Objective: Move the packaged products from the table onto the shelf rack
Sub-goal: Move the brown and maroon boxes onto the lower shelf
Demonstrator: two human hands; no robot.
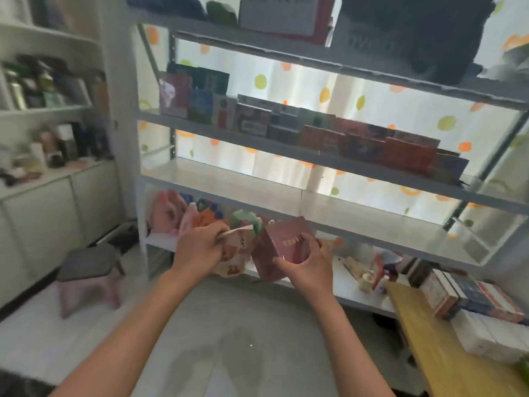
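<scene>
Left hand (197, 247) grips pouch (234, 253), right hand (309, 260) grips pink box (282, 247); placing stage, next set both on rack (372, 224).

A dusty-pink box (282, 247) sits in the right hand (310, 260); a cream pouch (236, 253) with orange-red print sits in the left hand (197, 247). Beyond them, a white curtain (300, 87) bears orange and lime dots. Right of the hands, a yellow wooden table (446, 353).

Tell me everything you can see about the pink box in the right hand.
The pink box is a small dusty-pink carton, apparently cardboard, with a short pale line of print on its front, too blurred to read. It looks closed and undamaged. It is held tilted, in front of the rack's lower shelf. The right hand grips it from below and the right side; the left hand's pouch is beside it.
</scene>
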